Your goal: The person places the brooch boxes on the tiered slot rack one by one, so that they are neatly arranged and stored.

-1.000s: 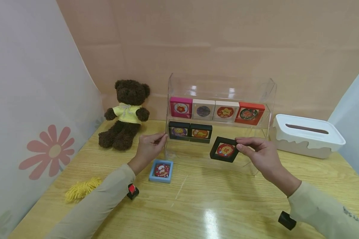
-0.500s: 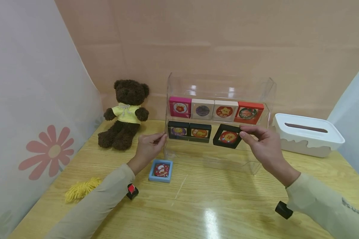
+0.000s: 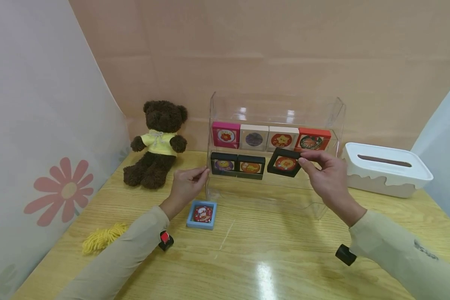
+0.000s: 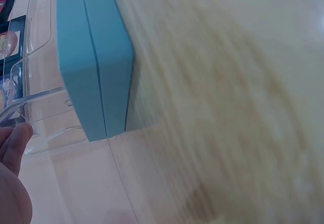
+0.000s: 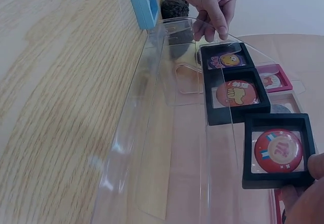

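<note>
My right hand [image 3: 328, 177] pinches the right edge of a black square display frame [image 3: 284, 163] with a round red badge inside, tilted in front of the clear acrylic rack [image 3: 247, 200]. In the right wrist view the held black frame [image 5: 278, 152] overlaps the upper row. With thumb and fingers, my left hand [image 3: 187, 187] pinches the rack's left side edge. Two black framed badges [image 3: 238, 166] stand side by side on the rack's lower tier. Along the upper tier are a magenta frame [image 3: 226, 135], two white frames [image 3: 268, 138] and a red frame [image 3: 312, 141].
A light blue framed badge [image 3: 202, 214] lies on the wooden table [image 3: 240, 266] in front of the rack. Left stand a brown teddy bear [image 3: 161, 143] in a yellow top and a bundle of yellow cord [image 3: 103, 238]. A white tissue box [image 3: 388, 168] sits at right.
My right hand has raised the black frame from low in front of the rack to the height of the lower tier, tilting it. My left hand stays at the rack's side.
</note>
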Tool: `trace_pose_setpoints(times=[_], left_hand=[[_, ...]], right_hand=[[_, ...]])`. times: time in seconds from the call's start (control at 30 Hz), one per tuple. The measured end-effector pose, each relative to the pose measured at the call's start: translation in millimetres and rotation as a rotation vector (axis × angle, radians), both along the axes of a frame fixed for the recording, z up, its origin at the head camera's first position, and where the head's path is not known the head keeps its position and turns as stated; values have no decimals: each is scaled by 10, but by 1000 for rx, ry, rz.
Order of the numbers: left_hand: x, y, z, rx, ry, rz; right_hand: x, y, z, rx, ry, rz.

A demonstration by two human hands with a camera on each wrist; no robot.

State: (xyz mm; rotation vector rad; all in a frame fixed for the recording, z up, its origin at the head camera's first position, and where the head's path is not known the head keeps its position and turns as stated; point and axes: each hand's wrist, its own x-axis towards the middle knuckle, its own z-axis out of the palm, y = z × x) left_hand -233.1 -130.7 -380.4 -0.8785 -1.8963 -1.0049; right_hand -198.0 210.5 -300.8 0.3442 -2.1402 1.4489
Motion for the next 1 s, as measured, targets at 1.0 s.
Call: trace_pose_setpoints(times=[1.0], left_hand=[[23,0,8,-23,-8,9]], right_hand=[[-34,-43,-192,109,-37,10]])
